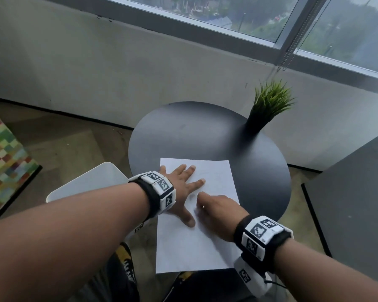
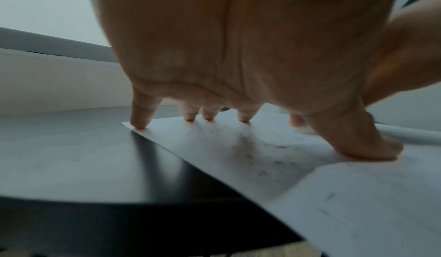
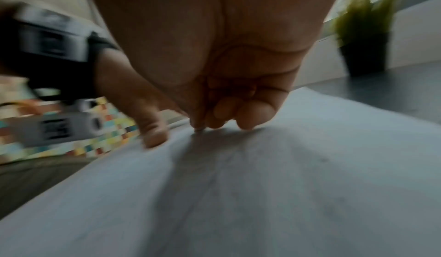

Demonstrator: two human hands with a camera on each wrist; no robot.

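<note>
A white sheet of paper (image 1: 214,175) lies on a round black table (image 1: 194,131) and hangs over its near edge. My left hand (image 1: 181,192) rests flat on the sheet's far left part, fingers spread. The left wrist view shows this hand (image 2: 238,53) with its fingertips (image 2: 139,123) pressing the paper (image 2: 238,157) near its far corner. My right hand (image 1: 216,211) is beside it, index finger stretched out on the sheet. In the blurred right wrist view the other fingers (image 3: 253,114) of that hand are curled into the palm, just above the paper (image 3: 262,185). It holds nothing.
A green plant (image 1: 268,103) in a black pot stands at the table's far right. A white chair seat (image 1: 85,182) is by the table's left side, a checked colourful surface (image 1: 2,153) further left, a grey block (image 1: 358,203) on the right. A wall and window lie behind.
</note>
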